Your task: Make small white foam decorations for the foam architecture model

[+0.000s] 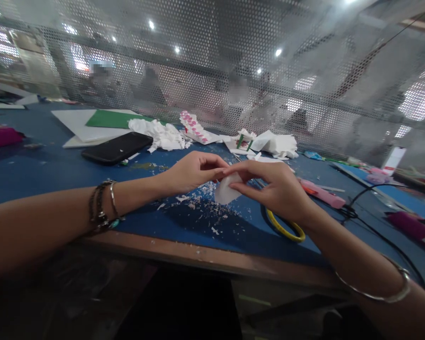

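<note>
Thin white paper-like piece [226, 191] hangs above the blue tabletop [67, 177], pinched between the thumb and fingers of the right hand [281, 186], probably to keep it steady. Fingertips of the left hand [186, 174] meet its upper edge, though whether they grip it is hidden. Small white flaky scraps [215, 231] lie scattered beneath, seemingly shed there.

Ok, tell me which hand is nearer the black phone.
Left. The left hand is to the right of the black phone; the right hand is farther right, past the left hand.
</note>
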`<state>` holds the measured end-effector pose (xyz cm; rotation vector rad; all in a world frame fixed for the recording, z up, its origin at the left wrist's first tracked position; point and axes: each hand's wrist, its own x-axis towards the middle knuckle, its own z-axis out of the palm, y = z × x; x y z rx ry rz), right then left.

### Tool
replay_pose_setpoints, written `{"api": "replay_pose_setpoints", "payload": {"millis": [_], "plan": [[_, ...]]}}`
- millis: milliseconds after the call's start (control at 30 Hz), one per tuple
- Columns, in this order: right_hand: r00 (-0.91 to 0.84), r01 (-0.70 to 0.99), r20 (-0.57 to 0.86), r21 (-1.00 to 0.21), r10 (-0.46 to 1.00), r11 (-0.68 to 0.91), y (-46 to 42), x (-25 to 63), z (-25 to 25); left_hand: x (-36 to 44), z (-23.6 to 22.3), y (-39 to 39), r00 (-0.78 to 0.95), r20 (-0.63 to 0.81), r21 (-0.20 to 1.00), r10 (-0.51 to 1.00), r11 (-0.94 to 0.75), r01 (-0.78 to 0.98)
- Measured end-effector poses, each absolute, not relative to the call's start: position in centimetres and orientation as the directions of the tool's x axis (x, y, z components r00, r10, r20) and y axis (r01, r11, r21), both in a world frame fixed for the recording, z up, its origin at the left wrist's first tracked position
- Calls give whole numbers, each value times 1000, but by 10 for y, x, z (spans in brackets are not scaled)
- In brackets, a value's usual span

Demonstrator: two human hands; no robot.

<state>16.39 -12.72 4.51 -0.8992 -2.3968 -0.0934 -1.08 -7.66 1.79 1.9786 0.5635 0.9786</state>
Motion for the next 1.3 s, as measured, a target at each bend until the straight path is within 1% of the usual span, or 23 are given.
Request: {"api": "replay_pose_setpoints", "payload": {"millis": [67, 133, 233, 333, 400, 467, 533, 633, 800, 900, 967, 1133, 1300], "plan": [[-580, 643, 543, -154, 608, 750, -129, 163, 44, -11, 16, -76, 605, 428, 828, 671, -560, 36], [-559, 657, 571, -138, 602, 741, -130, 162, 43, -11, 16, -75, 606, 436, 824, 666, -565, 29], [-570, 679, 599, -42, 563, 733, -131, 161, 42, -10, 16, -74, 599, 460, 809, 655, -588, 22], [-590, 712, 595, 65, 546, 699, -130, 160, 41, -10, 16, -74, 600, 467, 778, 649, -624, 69], [-592, 734, 586, 109, 554, 670, -130, 160, 40, -10, 17, -75, 599, 476, 758, 644, -646, 91], [-592, 743, 583, 128, 556, 657, -131, 160, 41, -10, 17, -76, 596, 491, 750, 635, -657, 82], [-597, 728, 595, 120, 538, 676, -130, 160, 42, -11, 17, -77, 593, 497, 754, 633, -653, 66], [-601, 685, 610, 59, 517, 726, -129, 161, 43, -10, 18, -78, 589, 494, 765, 640, -641, 55], [-583, 668, 599, -32, 549, 744, -128, 163, 44, -8, 17, -77, 595, 472, 791, 650, -611, 41], [-574, 677, 594, -43, 564, 735, -129, 163, 44, -8, 16, -76, 592, 469, 805, 656, -593, 19], [-583, 688, 597, 2, 551, 725, -130, 163, 43, -9, 16, -76, 584, 476, 804, 657, -595, 14], [-618, 704, 625, 168, 478, 690, -129, 161, 41, -9, 16, -76, 571, 495, 793, 655, -609, 12], [-634, 711, 619, 230, 464, 664, -130, 161, 41, -8, 14, -78, 577, 493, 789, 651, -614, 18]]}}
